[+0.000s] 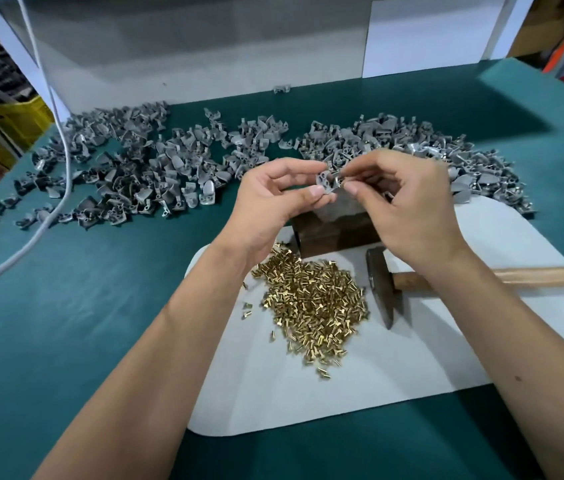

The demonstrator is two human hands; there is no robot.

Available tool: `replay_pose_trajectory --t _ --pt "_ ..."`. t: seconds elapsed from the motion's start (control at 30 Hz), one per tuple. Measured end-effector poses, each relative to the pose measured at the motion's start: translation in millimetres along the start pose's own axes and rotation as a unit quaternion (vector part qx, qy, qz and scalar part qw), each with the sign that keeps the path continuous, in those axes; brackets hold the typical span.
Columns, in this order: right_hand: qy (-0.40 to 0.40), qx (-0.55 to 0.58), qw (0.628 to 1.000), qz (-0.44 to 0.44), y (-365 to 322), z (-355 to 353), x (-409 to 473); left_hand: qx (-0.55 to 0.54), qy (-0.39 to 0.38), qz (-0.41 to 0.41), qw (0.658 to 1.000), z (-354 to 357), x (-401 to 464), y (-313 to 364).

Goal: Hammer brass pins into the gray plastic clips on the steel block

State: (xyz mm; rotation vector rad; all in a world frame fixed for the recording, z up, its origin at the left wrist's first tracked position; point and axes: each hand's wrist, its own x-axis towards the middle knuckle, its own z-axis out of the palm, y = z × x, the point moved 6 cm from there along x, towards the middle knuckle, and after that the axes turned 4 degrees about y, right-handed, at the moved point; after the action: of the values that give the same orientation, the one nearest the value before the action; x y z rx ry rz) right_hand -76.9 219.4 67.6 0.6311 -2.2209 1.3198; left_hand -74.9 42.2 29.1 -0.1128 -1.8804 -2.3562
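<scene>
Table (66, 323) is carrying everything: clip heap (169, 168) spreading along the far side, white mat (412, 358) near the person. On the mat, steel block (332, 226) is sitting bare under the hands; hammer (382, 289) is lying just beside it, handle running off right, head's long axis toward the person.

Left hand (273, 202) and right hand (408, 209) are both pinching one gray clip (329, 180) above the block, fingers closed on it. Clip's long axis is running roughly left-right, holed face tilting toward the camera.

Any pin in the right fingers is too small to tell.

Risks: clip slipping from the pinch into the pin pile (311, 306), or the pin going in crooked so the hammer is bending it.
</scene>
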Motion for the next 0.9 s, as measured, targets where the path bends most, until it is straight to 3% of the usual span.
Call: replay_pose_trajectory --t 0.53,0.9 --pt "0.029 -0.03 0.999 0.009 0.8 1.3 -3.7 0.056 -0.029 0.034 0.997 8.0 1.7 0.7" --pt "0.03 -0.066 0.997 -0.002 -5.0 9.8 -8.7 0.072 -0.004 0.036 0.997 8.4 1.7 -1.1"
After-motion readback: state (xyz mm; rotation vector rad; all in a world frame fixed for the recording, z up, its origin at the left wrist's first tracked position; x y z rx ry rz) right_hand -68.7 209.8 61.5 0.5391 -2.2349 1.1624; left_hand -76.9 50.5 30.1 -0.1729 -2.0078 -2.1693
